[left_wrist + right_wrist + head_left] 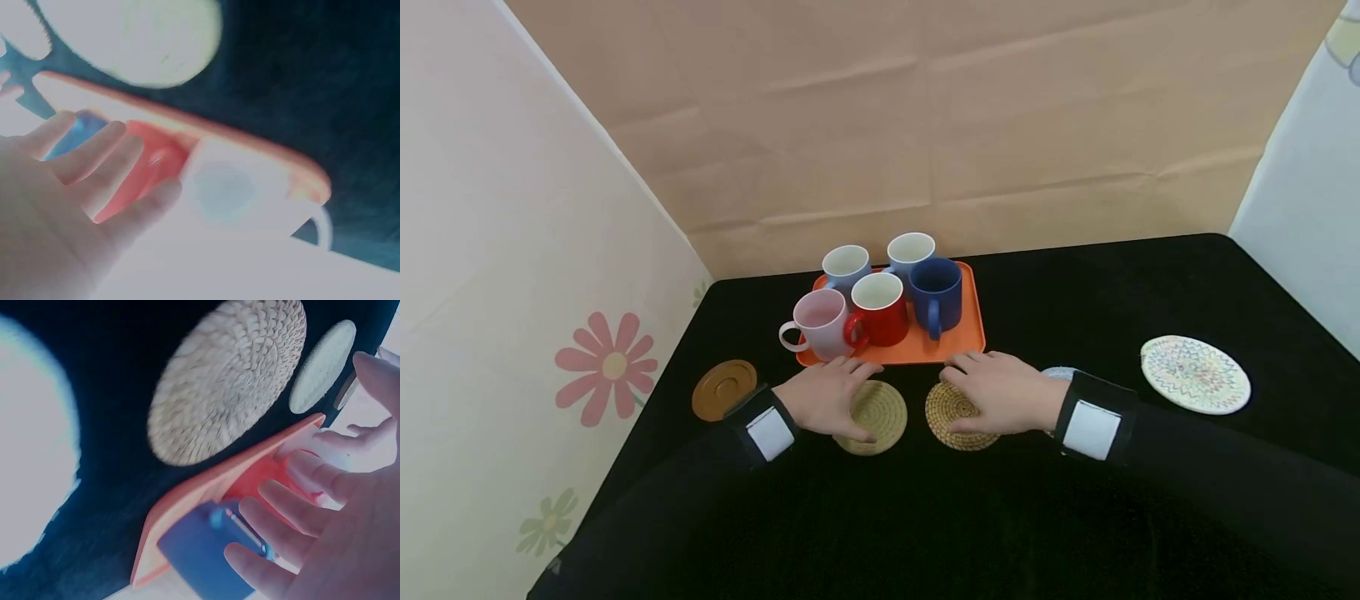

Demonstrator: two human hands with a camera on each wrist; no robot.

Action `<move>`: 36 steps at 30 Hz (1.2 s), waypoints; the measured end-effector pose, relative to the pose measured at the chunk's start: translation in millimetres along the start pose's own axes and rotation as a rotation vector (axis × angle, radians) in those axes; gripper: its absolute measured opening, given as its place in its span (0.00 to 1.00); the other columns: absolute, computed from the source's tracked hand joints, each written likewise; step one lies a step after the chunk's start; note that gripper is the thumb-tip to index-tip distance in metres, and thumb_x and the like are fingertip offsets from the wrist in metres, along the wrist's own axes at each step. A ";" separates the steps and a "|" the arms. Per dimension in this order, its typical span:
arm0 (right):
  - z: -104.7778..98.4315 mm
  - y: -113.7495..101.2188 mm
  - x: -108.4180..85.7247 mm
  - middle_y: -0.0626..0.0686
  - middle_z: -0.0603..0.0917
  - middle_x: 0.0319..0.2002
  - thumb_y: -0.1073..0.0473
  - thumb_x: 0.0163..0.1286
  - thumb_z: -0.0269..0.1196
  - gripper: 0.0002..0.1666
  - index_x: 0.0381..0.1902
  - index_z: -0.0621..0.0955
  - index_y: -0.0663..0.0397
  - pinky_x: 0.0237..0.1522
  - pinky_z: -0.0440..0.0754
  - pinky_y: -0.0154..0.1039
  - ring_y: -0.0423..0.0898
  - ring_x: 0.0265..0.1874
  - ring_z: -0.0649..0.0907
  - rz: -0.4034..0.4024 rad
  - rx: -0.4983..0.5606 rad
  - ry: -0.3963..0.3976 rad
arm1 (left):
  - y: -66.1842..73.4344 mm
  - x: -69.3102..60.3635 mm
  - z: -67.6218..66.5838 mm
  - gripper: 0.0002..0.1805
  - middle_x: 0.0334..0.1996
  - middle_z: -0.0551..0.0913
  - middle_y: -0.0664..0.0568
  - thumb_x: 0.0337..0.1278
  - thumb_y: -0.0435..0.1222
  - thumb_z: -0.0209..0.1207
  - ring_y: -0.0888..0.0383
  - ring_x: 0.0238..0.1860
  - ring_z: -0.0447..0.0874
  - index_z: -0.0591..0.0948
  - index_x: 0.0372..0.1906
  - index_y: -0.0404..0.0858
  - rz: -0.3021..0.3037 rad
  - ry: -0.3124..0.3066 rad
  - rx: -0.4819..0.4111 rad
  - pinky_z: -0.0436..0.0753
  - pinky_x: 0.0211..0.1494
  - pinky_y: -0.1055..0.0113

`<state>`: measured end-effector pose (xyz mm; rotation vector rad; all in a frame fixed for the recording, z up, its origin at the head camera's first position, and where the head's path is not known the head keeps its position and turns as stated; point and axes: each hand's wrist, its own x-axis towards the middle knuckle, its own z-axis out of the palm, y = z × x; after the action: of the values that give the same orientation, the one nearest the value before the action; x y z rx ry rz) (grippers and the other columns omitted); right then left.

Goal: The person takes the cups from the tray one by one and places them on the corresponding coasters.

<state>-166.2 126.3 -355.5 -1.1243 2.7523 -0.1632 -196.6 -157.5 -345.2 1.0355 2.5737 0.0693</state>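
In the head view my left hand (831,398) hovers over the left edge of a pale green woven coaster (880,417), fingers spread and holding nothing. My right hand (1000,393) is above a tan woven coaster (958,417), its fingers relaxed and apart. Just beyond both hands, an orange tray (917,346) bears several mugs: a pink mug (822,325), a red mug (883,312), a dark blue mug (937,296) and two light blue ones. The right wrist view shows the tan coaster (231,381) lying clear of my fingers. Neither hand grips anything.
A brown round coaster (724,390) lies at the left of the black table (1075,300). A light blue coaster (1058,372) is partly hidden by my right wrist. Farther right lies a white patterned oval mat (1197,375). Walls enclose the back and sides.
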 end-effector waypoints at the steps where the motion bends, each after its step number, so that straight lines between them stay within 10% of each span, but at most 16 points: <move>1: -2.0 1.5 -6.1 0.61 0.72 0.62 0.31 0.61 0.62 0.44 0.64 0.73 0.55 0.57 0.73 0.56 0.57 0.59 0.74 -0.004 -0.012 0.012 | 2.7 0.7 -4.1 0.54 0.68 0.66 0.47 0.43 0.64 0.66 0.49 0.64 0.66 0.60 0.73 0.44 0.005 0.007 0.016 0.70 0.63 0.54; 9: -16.3 14.6 -49.0 0.60 0.75 0.59 0.33 0.61 0.64 0.40 0.59 0.76 0.56 0.54 0.76 0.56 0.56 0.56 0.76 -0.005 -0.069 0.138 | 34.7 15.1 -21.7 0.52 0.70 0.64 0.46 0.48 0.66 0.61 0.49 0.69 0.62 0.60 0.74 0.43 0.068 0.101 0.066 0.66 0.67 0.52; 24: 4.1 80.0 -124.7 0.63 0.74 0.59 0.37 0.59 0.68 0.38 0.57 0.77 0.58 0.48 0.78 0.58 0.60 0.54 0.77 0.198 -0.027 0.237 | 79.2 71.7 -2.0 0.51 0.73 0.59 0.48 0.51 0.66 0.59 0.50 0.70 0.59 0.57 0.75 0.45 0.137 0.166 -0.026 0.68 0.66 0.54; 36: 28.8 156.6 -176.0 0.77 0.58 0.63 0.35 0.59 0.67 0.52 0.65 0.63 0.68 0.45 0.70 0.73 0.76 0.58 0.61 0.522 0.073 0.201 | 112.1 107.2 5.0 0.50 0.74 0.56 0.51 0.52 0.67 0.58 0.54 0.71 0.58 0.56 0.75 0.49 0.202 0.185 -0.036 0.65 0.68 0.56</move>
<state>-144.1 360.2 -389.8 -0.3605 3.0747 -0.3173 -192.1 -3.5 -363.5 1.3287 2.6083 0.2750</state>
